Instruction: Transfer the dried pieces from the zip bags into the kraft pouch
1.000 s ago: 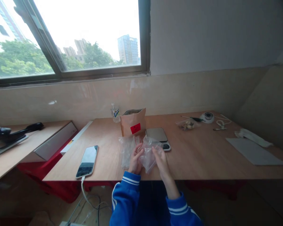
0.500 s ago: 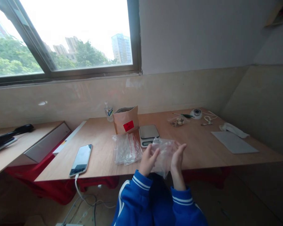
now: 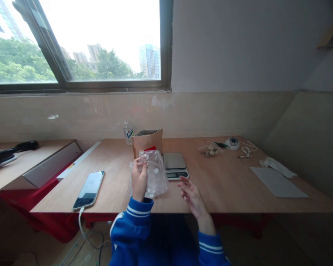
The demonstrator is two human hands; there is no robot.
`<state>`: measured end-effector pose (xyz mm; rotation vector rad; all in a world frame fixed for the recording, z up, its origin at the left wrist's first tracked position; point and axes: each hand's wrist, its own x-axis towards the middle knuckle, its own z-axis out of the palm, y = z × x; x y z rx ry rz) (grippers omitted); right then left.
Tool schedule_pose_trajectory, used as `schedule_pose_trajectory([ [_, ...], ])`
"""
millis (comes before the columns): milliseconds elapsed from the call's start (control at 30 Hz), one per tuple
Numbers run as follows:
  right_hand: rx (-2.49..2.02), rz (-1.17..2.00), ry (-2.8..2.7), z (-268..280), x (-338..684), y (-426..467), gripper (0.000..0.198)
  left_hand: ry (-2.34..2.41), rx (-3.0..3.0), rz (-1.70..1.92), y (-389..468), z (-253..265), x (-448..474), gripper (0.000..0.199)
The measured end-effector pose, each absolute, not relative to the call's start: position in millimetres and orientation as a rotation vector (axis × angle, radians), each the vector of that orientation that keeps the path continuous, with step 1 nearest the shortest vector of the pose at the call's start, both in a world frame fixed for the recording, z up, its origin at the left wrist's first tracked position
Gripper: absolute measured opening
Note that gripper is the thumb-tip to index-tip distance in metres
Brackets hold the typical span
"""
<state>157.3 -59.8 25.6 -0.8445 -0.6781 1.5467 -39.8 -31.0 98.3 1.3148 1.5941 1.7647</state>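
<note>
My left hand point(image 3: 139, 179) pinches a clear plastic bag point(image 3: 156, 173) by its upper left corner. The bag hangs in front of a brown paper pouch point(image 3: 140, 142) with a red label and covers the place of the other plastic bags. My right hand point(image 3: 191, 195) is apart from the bag, fingers loosely spread and holding nothing. Just beyond its fingertips stands a digital kitchen scale point(image 3: 174, 161) with a bare metal plate and a dark display.
A phone point(image 3: 89, 189) on a white cable lies at the left. Behind the pouch stands a clear bottle point(image 3: 128, 133). Further right are a small bag of pale pieces point(image 3: 210, 150), a screwdriver point(image 3: 220, 144), a white dome camera point(image 3: 233, 143) and a white sheet point(image 3: 277, 183).
My left hand has carried the plastic bag left and up, in front of the pouch. The right hand has let go of it and moved left, towards the scale. The view has shifted slightly.
</note>
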Motion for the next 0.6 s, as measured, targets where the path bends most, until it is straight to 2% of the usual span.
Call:
schedule_pose_trajectory([
  [233,-0.938,1.321,-0.535,15,214,-59,0.036,2.369,1.403,1.191,-18,65,-79,0.041],
  [300,-0.991,1.287,-0.579,14,227,-56,0.037,2.454,1.439,1.251,-21,61,-79,0.047],
  [400,-1.133,1.202,-0.737,19,242,-33,0.039,2.334,1.763,1.620,-29,70,-71,0.041],
  [467,-1.251,1.061,-0.865,25,249,0,0.035,2.155,2.009,1.601,-30,70,-62,0.043],
  [567,-1.440,0.682,-1.076,30,260,63,0.025,2.081,2.251,0.920,-23,41,-50,0.046],
  [600,-1.498,0.527,-1.169,29,265,83,0.027,2.048,2.268,0.702,-20,27,-48,0.047],
])
